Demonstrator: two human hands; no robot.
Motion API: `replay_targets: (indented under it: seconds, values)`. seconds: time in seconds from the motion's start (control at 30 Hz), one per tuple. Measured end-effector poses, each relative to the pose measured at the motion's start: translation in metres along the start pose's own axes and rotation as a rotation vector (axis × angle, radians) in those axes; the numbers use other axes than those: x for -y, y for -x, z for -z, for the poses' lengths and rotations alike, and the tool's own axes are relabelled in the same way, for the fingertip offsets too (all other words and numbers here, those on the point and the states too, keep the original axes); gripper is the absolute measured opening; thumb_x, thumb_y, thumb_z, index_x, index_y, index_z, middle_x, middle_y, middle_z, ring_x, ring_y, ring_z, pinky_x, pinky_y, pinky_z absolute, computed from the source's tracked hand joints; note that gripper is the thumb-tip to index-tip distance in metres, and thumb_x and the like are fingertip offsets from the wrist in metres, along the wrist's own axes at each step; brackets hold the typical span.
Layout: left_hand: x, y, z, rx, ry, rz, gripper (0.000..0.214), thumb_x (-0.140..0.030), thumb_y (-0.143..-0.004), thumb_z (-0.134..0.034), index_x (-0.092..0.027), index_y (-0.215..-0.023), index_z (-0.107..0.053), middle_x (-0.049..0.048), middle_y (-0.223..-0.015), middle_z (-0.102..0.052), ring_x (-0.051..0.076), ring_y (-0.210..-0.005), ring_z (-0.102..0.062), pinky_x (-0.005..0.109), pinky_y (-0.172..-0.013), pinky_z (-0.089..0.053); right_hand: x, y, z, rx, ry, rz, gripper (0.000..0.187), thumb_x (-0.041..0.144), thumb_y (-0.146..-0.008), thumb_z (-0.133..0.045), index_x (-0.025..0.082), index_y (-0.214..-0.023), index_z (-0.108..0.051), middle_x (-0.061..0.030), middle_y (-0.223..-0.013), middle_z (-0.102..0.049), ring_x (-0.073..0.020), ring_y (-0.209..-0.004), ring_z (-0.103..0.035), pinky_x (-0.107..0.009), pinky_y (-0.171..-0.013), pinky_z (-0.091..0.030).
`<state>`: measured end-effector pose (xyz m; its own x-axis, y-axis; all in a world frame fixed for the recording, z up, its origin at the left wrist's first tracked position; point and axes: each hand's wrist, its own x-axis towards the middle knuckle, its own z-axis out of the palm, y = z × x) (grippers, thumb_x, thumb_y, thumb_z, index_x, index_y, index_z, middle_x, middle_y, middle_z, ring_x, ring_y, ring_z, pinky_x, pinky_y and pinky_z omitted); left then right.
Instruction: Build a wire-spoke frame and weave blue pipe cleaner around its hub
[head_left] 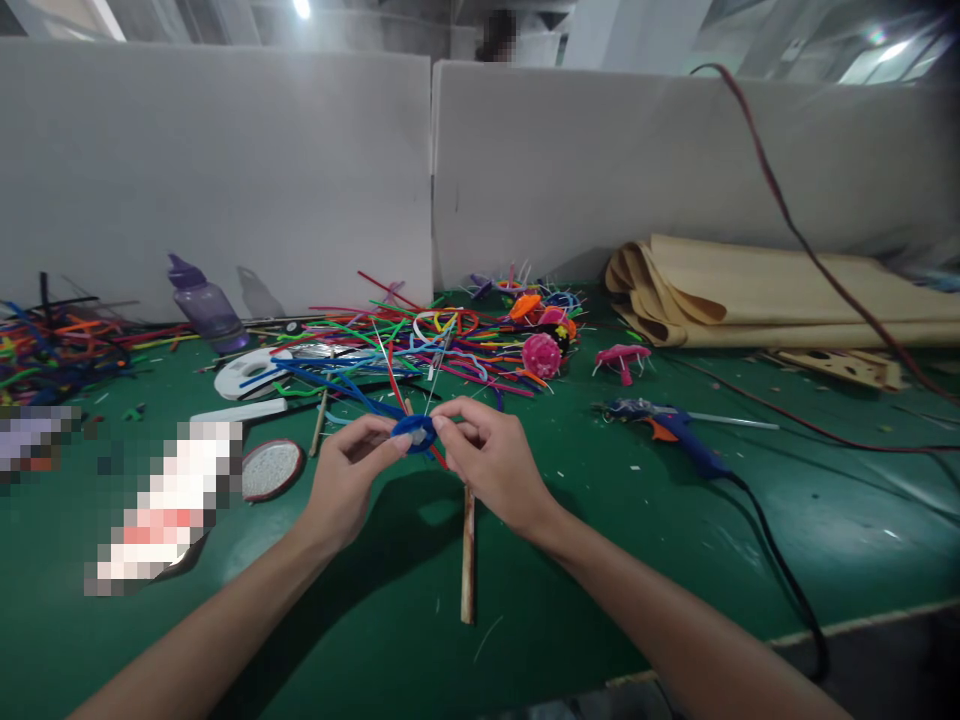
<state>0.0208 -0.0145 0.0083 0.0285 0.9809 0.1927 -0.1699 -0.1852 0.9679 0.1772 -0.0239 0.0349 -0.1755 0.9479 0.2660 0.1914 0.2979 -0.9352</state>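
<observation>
Between my two hands, above the green table, is a small blue coiled piece (415, 432) that looks like a wound pipe cleaner. My left hand (346, 470) pinches its left side between thumb and fingers. At its right edge my right hand (495, 455) is closed, fingertips pressed together, with a thin pale strand rising near them. Whether the fingertips grip the strand or the blue piece is hard to make out. Below my right hand a wooden stick (467, 555) lies on the table. Blue pipe cleaners (322, 378) lie behind my left hand.
A blue glue gun (686, 440) with a black cord lies right. Behind are heaped colourful pipe cleaners (450, 345), a pink pompom-like ball (541, 355) and folded brown paper (750, 290). A purple bottle (206, 305), white spool (251, 373) and round grey-white disc (272, 470) stand left.
</observation>
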Motion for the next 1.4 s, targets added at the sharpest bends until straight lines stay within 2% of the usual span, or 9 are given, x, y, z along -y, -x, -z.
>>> replay_targets:
  seconds: [0.1, 0.27, 0.33, 0.5, 0.67, 0.9, 1.13, 1.3, 1.4]
  values:
    - [-0.0016, -0.0003, -0.0005, 0.010, 0.025, 0.016, 0.007, -0.025, -0.066, -0.069, -0.019, -0.068, -0.065, -0.0009, -0.071, -0.062, 0.012, -0.066, -0.054, 0.023, -0.063, -0.045, 0.0010, 0.0000, 0.0005, 0.011, -0.035, -0.028, 0.018, 0.034, -0.085, -0.046, 0.018, -0.083, -0.054, 0.0072, -0.044, -0.043, -0.0044, -0.036, -0.036, -0.017, -0.038, -0.029]
    - [-0.0005, -0.0025, -0.0003, -0.087, 0.030, -0.017, 0.009, -0.027, -0.067, -0.068, -0.019, -0.071, -0.065, -0.0019, -0.069, -0.060, 0.012, -0.065, -0.054, 0.024, -0.062, -0.045, 0.0020, -0.0005, 0.0011, -0.073, -0.047, -0.044, 0.019, 0.037, -0.083, -0.048, 0.018, -0.084, -0.052, 0.0076, -0.043, -0.045, -0.0045, -0.034, -0.037, -0.016, -0.036, -0.031]
    - [0.0000, -0.0028, -0.0004, -0.102, 0.039, -0.025, 0.009, -0.026, -0.067, -0.068, -0.019, -0.071, -0.065, -0.0023, -0.069, -0.060, 0.011, -0.065, -0.054, 0.023, -0.063, -0.045, 0.0012, -0.0012, 0.0002, -0.063, -0.031, -0.056, 0.020, 0.038, -0.081, -0.050, 0.018, -0.082, -0.054, 0.0072, -0.042, -0.045, -0.0043, -0.033, -0.037, -0.016, -0.035, -0.030]
    - [-0.0008, -0.0014, -0.0016, -0.033, 0.027, 0.014, 0.010, -0.024, -0.065, -0.070, -0.019, -0.072, -0.065, -0.0016, -0.071, -0.061, 0.012, -0.070, -0.055, 0.024, -0.069, -0.043, -0.0008, -0.0020, -0.0022, 0.017, -0.099, -0.131, 0.020, 0.036, -0.080, -0.052, 0.016, -0.082, -0.057, 0.0071, -0.042, -0.044, -0.0043, -0.031, -0.036, -0.016, -0.032, -0.028]
    - [-0.0003, -0.0011, -0.0013, 0.035, 0.127, 0.045, 0.007, -0.022, -0.067, -0.069, -0.021, -0.072, -0.065, -0.0020, -0.072, -0.062, 0.011, -0.072, -0.054, 0.022, -0.070, -0.041, -0.0008, -0.0006, -0.0029, -0.031, -0.161, -0.137, 0.018, 0.035, -0.080, -0.054, 0.017, -0.078, -0.057, 0.0082, -0.041, -0.041, -0.0027, -0.030, -0.032, -0.015, -0.031, -0.025]
    - [0.0016, -0.0019, -0.0008, -0.002, 0.141, 0.031, 0.009, -0.024, -0.066, -0.070, -0.021, -0.071, -0.063, -0.0017, -0.071, -0.061, 0.013, -0.071, -0.055, 0.025, -0.069, -0.042, -0.0015, -0.0018, -0.0039, -0.041, -0.185, -0.146, 0.017, 0.033, -0.079, -0.056, 0.016, -0.078, -0.059, 0.0082, -0.040, -0.041, -0.0021, -0.029, -0.031, -0.015, -0.029, -0.024]
    - [0.0011, -0.0014, 0.0012, 0.021, -0.065, -0.038, 0.011, -0.025, -0.067, -0.069, -0.020, -0.075, -0.064, -0.0010, -0.075, -0.064, 0.013, -0.072, -0.058, 0.024, -0.070, -0.044, -0.0029, -0.0062, 0.0011, -0.014, -0.294, -0.262, 0.021, 0.038, -0.075, -0.059, 0.017, -0.078, -0.058, 0.0096, -0.037, -0.042, -0.0023, -0.023, -0.026, -0.013, -0.022, -0.019]
    - [0.0014, 0.0010, 0.0001, 0.013, -0.043, -0.035, 0.009, -0.020, -0.067, -0.070, -0.021, -0.075, -0.064, -0.0027, -0.077, -0.064, 0.011, -0.074, -0.058, 0.021, -0.072, -0.044, -0.0033, -0.0028, -0.0028, -0.007, -0.332, -0.244, 0.021, 0.038, -0.075, -0.060, 0.018, -0.076, -0.055, 0.0104, -0.039, -0.041, -0.0025, -0.025, -0.027, -0.014, -0.023, -0.022]
    - [0.0029, 0.0019, -0.0001, -0.005, -0.013, -0.038, 0.008, -0.018, -0.067, -0.070, -0.021, -0.073, -0.065, -0.0029, -0.075, -0.063, 0.010, -0.072, -0.057, 0.020, -0.070, -0.044, -0.0040, 0.0003, -0.0072, -0.042, -0.276, -0.195, 0.021, 0.040, -0.079, -0.054, 0.019, -0.078, -0.052, 0.0100, -0.041, -0.041, -0.0028, -0.027, -0.029, -0.014, -0.026, -0.023]
